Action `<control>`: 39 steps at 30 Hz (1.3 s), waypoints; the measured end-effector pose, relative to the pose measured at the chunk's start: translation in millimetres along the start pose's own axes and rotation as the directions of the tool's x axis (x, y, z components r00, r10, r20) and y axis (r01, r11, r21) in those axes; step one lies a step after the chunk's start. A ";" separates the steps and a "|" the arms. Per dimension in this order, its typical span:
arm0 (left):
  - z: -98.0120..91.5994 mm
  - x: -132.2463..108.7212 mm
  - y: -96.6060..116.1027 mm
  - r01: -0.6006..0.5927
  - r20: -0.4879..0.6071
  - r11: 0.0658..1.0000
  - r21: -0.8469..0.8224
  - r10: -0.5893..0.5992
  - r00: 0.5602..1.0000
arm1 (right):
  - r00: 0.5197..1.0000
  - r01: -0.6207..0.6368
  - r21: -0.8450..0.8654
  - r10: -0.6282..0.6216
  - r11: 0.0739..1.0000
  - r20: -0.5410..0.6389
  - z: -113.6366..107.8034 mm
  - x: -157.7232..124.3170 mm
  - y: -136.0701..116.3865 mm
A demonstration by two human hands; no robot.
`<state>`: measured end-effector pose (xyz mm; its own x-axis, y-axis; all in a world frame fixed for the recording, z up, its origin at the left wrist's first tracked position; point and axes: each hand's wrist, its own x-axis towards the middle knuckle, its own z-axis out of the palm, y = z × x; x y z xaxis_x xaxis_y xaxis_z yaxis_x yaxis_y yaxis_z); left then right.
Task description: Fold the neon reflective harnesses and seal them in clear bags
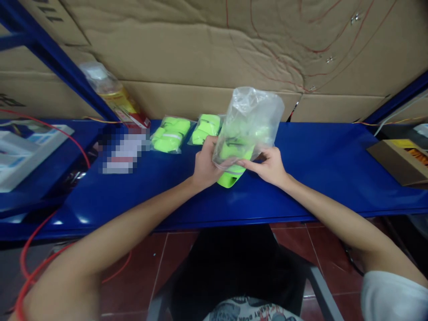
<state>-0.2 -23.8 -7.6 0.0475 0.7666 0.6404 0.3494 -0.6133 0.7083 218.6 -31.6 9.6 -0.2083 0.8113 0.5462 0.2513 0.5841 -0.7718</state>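
A clear plastic bag (256, 107) stands up between my hands, with a folded neon-yellow fabric item (230, 178) partly inside it. The item's lower end sticks out of the bag toward me and shows a pale band. My left hand (207, 164) is closed on the left side of the bag and the item, its thumb up along the edge. From the right, my right hand (269, 166) pinches the bag's rim, thumb over the yellow fabric. Some of the fingers are hidden behind the plastic. Left of my hands lie two bagged neon-yellow bundles (171, 134).
A clear-capped bottle with a yellow label (117, 96) stands at the back left, near a blurred-out patch (123, 151). The blue tabletop (317, 169) meets a cardboard wall (174, 49). An open cardboard box (397, 162) sits right; a red hose (25, 263) hangs at left.
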 end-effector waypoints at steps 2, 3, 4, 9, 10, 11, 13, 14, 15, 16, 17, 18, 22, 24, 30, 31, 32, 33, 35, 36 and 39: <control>-1.7 3.1 -2.5 -0.033 0.054 0.999 -0.019 0.034 0.998 | 1.000 0.003 -0.055 -0.004 0.998 -0.021 -2.8 0.7 1.2; -3.1 4.5 -4.4 -0.051 0.096 0.998 -0.038 0.054 0.994 | 0.999 0.004 -0.071 -0.006 0.997 -0.035 -3.9 0.9 1.9; -4.5 5.5 -6.7 -0.069 0.148 0.996 -0.064 0.078 0.986 | 0.999 0.004 -0.082 -0.008 0.997 -0.047 -4.8 1.0 2.5; -6.6 5.2 -17.9 -0.063 0.323 0.974 -0.216 0.132 0.937 | 0.992 0.053 -0.136 -0.069 0.989 -0.110 -9.7 1.4 4.9; -5.6 4.8 -18.9 -0.043 0.327 0.968 -0.247 0.125 0.937 | 0.989 0.075 -0.143 -0.091 0.987 -0.114 -10.9 1.6 5.8; -4.4 4.6 -19.4 -0.023 0.325 0.961 -0.275 0.116 0.939 | 0.988 0.094 -0.145 -0.111 0.985 -0.112 -11.9 1.8 7.0; -1.9 5.1 -18.9 0.016 0.323 0.950 -0.313 0.091 0.942 | 0.987 0.117 -0.139 -0.130 0.983 -0.090 -13.1 2.1 10.7; -0.9 5.7 -18.0 0.036 0.320 0.945 -0.325 0.074 0.944 | 0.989 0.119 -0.129 -0.129 0.985 -0.071 -13.3 2.1 12.9; -0.2 6.4 -16.9 0.056 0.314 0.940 -0.338 0.056 0.948 | 0.991 0.114 -0.115 -0.120 0.987 -0.051 -13.2 2.1 15.3; 0.2 7.1 -15.5 0.078 0.306 0.933 -0.350 0.036 0.951 | 0.994 0.101 -0.100 -0.105 0.990 -0.029 -13.0 2.1 17.8; 0.2 7.8 -14.2 0.102 0.299 0.927 -0.361 0.012 0.954 | 0.996 0.084 -0.085 -0.085 0.993 -0.007 -12.7 2.1 20.3; -0.2 8.4 -13.0 0.127 0.295 0.921 -0.368 -0.014 0.955 | 0.998 0.060 -0.074 -0.059 0.995 0.012 -12.5 2.0 22.8; -4.5 10.7 -10.7 0.201 0.312 0.932 -0.302 -0.102 0.945 | 0.997 -0.037 -0.051 0.040 0.998 0.060 -12.3 1.9 31.7; -7.2 11.9 -10.8 0.206 0.327 0.952 -0.225 -0.125 0.937 | 0.993 -0.066 -0.021 0.068 0.998 0.101 -12.1 2.2 34.8; -7.4 12.8 -14.7 0.241 0.380 0.965 -0.105 -0.185 0.906 | 0.953 -0.248 0.158 0.211 0.956 0.218 -6.4 6.5 33.0; -6.5 12.7 -16.4 0.285 0.395 0.950 -0.127 -0.215 0.893 | 0.941 -0.288 0.180 0.243 0.941 0.235 -5.4 7.5 31.8; -5.7 12.7 -18.4 0.344 0.411 0.924 -0.167 -0.252 0.876 | 0.931 -0.322 0.194 0.274 0.927 0.240 -4.7 8.5 30.8; -5.4 13.1 -20.5 0.409 0.425 0.886 -0.217 -0.292 0.857 | 0.924 -0.352 0.201 0.306 0.914 0.230 -4.4 9.6 30.3; -5.9 14.7 -23.8 0.520 0.460 0.792 -0.319 -0.350 0.816 | 0.913 -0.402 0.213 0.369 0.891 0.175 -5.2 11.5 30.4; -6.6 15.6 -24.8 0.550 0.486 0.754 -0.359 -0.351 0.800 | 0.905 -0.425 0.223 0.401 0.878 0.146 -6.2 12.4 30.8; -6.6 15.7 -24.2 0.512 0.547 0.744 -0.429 -0.237 0.803 | 0.881 -0.472 0.264 0.464 0.841 0.096 -9.3 13.9 30.7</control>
<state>-14.1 1.8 -12.7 0.4672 0.8648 0.1839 -0.1168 -0.1458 0.9824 232.2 -2.1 -3.5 -0.1578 0.9832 0.0920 0.0601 0.1026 -0.9929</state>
